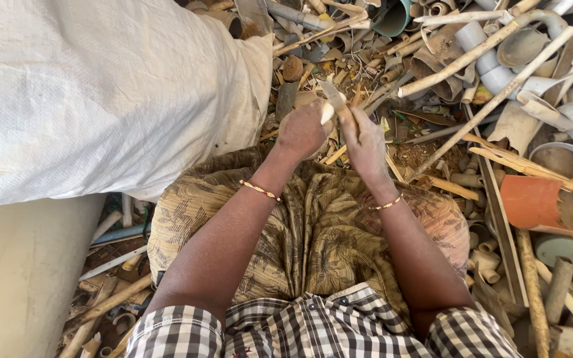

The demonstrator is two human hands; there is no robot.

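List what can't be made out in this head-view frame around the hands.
- Small pale piece: mostly hidden inside the left hand, shape unclear.
- Right hand: its fingers cover the grip on a thin blade-like strip.
- White sack: cut off by the left and top edges.
- Scrap pile: small bits too jumbled to identify.

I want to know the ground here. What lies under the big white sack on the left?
Below the white sack a pale thick pipe and thin pipe scraps show. The sack covers whatever lies directly beneath it, so that cannot be seen.
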